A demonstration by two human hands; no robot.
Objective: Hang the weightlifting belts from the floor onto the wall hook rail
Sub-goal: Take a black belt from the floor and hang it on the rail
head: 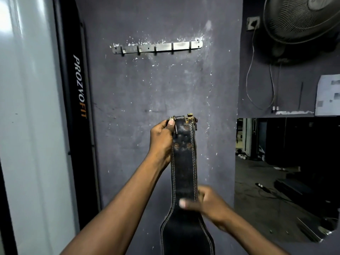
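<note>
A: Left hand [161, 142] pinches the rusty buckle end of the black stitched leather belt [184, 172], upright before the grey wall; right hand [207, 203] clamps mid-strap.
B: Lift, loop buckle over a hook.
A: Steel hook rail [158, 47] well above, nothing hanging. No containers.

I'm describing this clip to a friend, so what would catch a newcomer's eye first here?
First, the black leather belt held upright at centre, the left hand gripping its buckle end and the right hand pinching it lower down. Above it, an empty metal hook rail on the scuffed grey wall. A big fan fills the top right corner.
</note>
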